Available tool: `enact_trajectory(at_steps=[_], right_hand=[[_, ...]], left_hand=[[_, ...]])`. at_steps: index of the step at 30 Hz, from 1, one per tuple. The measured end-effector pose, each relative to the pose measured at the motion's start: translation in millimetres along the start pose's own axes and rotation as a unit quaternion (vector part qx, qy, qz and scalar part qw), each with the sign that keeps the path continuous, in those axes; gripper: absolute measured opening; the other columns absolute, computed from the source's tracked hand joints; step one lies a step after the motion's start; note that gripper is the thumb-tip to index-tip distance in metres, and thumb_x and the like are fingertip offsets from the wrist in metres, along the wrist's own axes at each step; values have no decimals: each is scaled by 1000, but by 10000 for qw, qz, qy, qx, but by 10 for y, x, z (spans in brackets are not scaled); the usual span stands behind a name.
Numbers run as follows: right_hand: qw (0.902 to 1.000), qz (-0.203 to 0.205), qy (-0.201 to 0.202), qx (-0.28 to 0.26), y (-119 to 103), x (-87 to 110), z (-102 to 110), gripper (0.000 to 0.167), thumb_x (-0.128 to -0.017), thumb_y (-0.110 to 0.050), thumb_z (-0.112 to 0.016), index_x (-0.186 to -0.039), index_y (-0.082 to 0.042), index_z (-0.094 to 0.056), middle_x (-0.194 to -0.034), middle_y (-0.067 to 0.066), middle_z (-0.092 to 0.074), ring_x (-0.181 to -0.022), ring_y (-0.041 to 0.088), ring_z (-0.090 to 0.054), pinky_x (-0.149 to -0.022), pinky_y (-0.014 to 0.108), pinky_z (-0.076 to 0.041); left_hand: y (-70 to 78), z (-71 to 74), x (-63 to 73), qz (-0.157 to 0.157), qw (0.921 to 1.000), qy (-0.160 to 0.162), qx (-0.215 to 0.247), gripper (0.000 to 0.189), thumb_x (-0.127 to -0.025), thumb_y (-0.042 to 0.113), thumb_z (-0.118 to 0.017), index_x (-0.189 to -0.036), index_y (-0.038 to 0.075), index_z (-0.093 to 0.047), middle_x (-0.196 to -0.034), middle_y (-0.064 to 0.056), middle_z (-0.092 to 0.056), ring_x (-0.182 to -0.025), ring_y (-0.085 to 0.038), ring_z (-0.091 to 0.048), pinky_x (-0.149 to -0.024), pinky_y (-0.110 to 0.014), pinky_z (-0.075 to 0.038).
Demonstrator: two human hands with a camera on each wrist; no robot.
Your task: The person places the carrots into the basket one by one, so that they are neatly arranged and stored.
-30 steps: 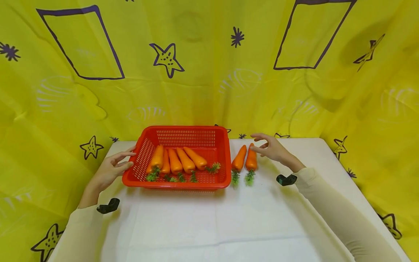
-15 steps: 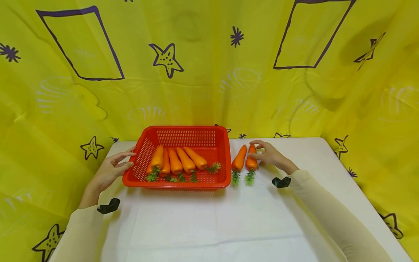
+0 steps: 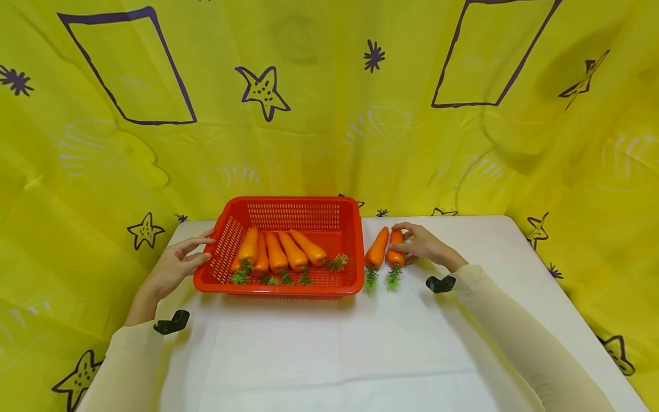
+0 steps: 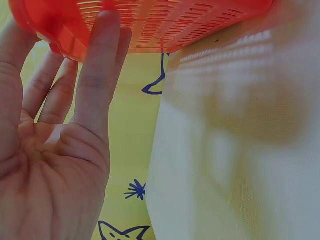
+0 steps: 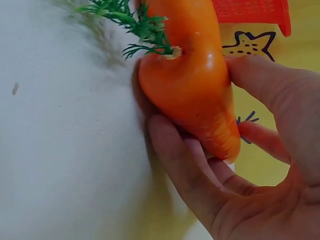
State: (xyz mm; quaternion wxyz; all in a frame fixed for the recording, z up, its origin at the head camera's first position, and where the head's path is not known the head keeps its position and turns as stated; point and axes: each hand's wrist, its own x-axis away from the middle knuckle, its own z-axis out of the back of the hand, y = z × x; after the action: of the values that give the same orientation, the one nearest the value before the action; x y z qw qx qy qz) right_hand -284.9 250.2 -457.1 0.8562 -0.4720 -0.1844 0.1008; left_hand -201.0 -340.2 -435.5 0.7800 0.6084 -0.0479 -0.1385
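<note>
Several orange carrots [image 3: 293,252] with green tops lie inside a red plastic basket [image 3: 288,290]. My left hand [image 3: 172,269] rests against the basket's left side. In the left wrist view, its fairly straight fingers [image 4: 97,75] touch the slotted wall. To the right of the basket, two carrots lie side by side on the table. My right hand [image 3: 424,243] grips the outer carrot [image 5: 187,90], thumb on one side and fingers on the other. The inner carrot [image 3: 377,249] lies untouched between it and the basket.
A white cloth [image 3: 329,349] covers the table. A yellow patterned curtain [image 3: 329,131] hangs behind it and along both sides. Each wrist bears a small black camera, such as the right camera [image 3: 440,284].
My right hand has moved down and slightly left onto the outer carrot, and its fingers have closed about it. The left hand and basket have stayed where they were.
</note>
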Motion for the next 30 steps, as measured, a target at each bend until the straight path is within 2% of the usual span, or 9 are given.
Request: enact_trajectory(at_steps=[7,19,24,30], right_hand=[[9997,-62,-190,-151,-37,0,28,70,-97,-13,-73,-154,4,-36,-130,34,-48,-82,24,-65,-72,43,-63],[9994,-87,-204,-282,-49,19,45,70,-96,-9,-72,-155,6,-35,-133,37,-46,-83,25,-67,-74,45,-63],[9993,72,-205,-297,-78,48,115,72,-96,-9,-72,-155,7,-34,-137,40,-43,-86,27,-68,-75,47,-63],[9985,291,-313,-354,-174,109,263,74,-96,-8,-73,-156,7,-32,-144,42,-36,-87,29,-70,-78,52,-62]], left_hand=[[3,4,-3,-24,10000,-30,11,37,-103,5,-61,-138,-5,-56,-167,-8,-30,-117,3,-61,-89,-22,-56],[59,4,-17,39,9995,-7,-318,39,-103,9,-63,-138,-6,-56,-166,-9,-32,-115,4,-62,-86,-25,-58],[104,-8,-17,37,9993,-4,-376,40,-102,9,-65,-137,-7,-57,-165,-11,-34,-114,2,-63,-83,-26,-60],[134,-4,8,77,9988,-33,-474,42,-101,11,-66,-138,-8,-56,-165,-9,-34,-113,2,-64,-85,-24,-58]])
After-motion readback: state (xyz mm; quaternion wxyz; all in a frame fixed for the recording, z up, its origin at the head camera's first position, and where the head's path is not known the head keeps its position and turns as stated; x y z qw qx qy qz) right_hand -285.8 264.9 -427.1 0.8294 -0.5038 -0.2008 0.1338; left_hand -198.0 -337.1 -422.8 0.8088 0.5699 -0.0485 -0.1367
